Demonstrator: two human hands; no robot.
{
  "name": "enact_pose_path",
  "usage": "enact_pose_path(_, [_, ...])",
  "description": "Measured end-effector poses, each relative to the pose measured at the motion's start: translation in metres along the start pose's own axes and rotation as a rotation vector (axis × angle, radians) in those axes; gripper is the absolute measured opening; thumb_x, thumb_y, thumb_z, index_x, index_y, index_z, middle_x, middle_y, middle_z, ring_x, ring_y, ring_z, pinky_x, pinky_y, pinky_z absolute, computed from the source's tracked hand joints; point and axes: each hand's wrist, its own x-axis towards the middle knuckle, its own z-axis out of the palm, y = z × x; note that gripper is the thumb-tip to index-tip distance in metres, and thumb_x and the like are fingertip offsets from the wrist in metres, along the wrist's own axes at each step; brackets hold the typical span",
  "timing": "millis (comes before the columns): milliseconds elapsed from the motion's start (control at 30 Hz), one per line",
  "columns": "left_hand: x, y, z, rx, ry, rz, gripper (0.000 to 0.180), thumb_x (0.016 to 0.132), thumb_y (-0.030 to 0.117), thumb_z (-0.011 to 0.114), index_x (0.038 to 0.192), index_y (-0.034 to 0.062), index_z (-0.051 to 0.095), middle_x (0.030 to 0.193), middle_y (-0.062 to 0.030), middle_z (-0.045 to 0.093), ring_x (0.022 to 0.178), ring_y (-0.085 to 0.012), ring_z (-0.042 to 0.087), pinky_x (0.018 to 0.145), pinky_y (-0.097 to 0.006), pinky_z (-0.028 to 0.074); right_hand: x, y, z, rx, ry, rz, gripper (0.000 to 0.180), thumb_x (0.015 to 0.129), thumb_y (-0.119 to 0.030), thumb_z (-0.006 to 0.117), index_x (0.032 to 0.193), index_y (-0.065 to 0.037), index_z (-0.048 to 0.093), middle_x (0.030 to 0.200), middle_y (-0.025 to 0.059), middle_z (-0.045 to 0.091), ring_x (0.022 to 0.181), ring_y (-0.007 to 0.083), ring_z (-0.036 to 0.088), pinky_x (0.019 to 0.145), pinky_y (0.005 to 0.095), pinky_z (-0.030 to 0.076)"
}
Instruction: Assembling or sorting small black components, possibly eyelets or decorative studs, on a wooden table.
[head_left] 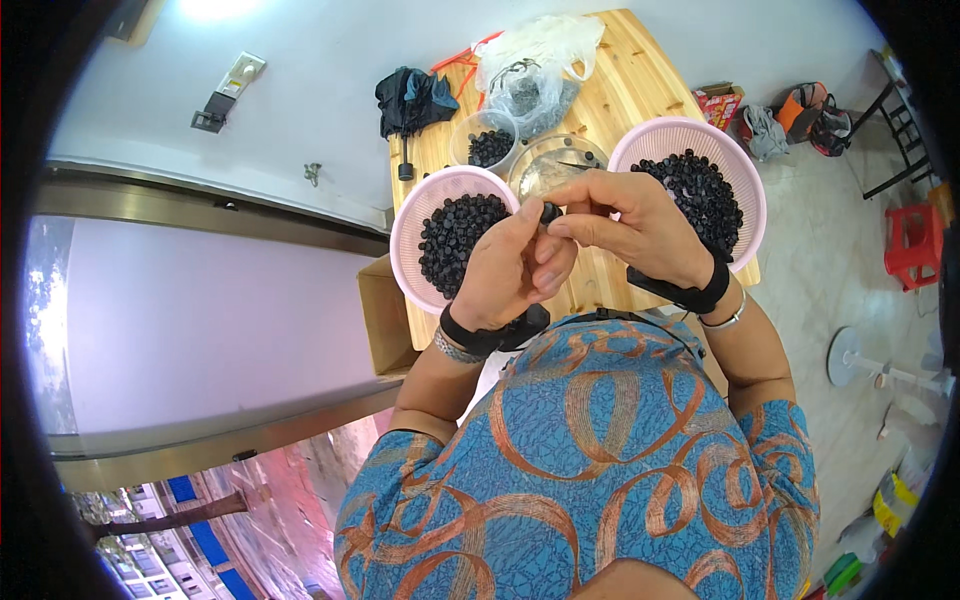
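A small black round part (549, 212) sits between my two hands, above the wooden table. My left hand (508, 262) is closed, its thumb and fingertips pinching the part from the left. From the other side my right hand (640, 222) bends over it, thumb and forefinger pressed to the part. Just left of my left hand stands a pink basket (404, 238) holding many small black pieces (455, 238). A second pink basket (755, 190), partly behind my right hand, holds more of the black pieces (697, 195).
Beyond my hands stand a see-through round container (522, 178) and a see-through tub (459, 140) with black pieces. Plastic bags (535, 60) and a folded black umbrella (415, 100) lie on the wooden table (650, 65). A cardboard box (385, 315) stands at left, a red stool (912, 245) at right.
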Motion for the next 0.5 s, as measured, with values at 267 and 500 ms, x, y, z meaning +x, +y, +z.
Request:
enact_pose_path(267, [-0.004,-0.002,0.009,0.168,0.100,0.128,0.041,0.095,0.039,0.032,0.073,0.0070,0.042,0.057,-0.0027,0.041,0.046,-0.0080,0.035,0.037,-0.018,0.028,-0.005,0.000,0.003,-0.186,0.039,-0.068,0.018,0.086,-0.011,0.057,0.098,0.002,0.058,0.076,0.0067,0.063,0.070,0.0106,0.060,0.061,0.0231,0.046])
enact_pose_path(500, [-0.007,-0.004,0.007,0.251,0.004,0.149,0.033,0.097,0.031,0.034,0.081,0.0043,0.047,0.060,-0.0001,0.043,0.044,-0.0048,0.033,0.039,-0.017,0.028,-0.012,-0.005,0.004,-0.031,0.044,0.027,0.020,0.085,-0.013,0.059,0.099,0.001,0.059,0.073,0.0043,0.060,0.066,0.0082,0.057,0.058,0.0206,0.044])
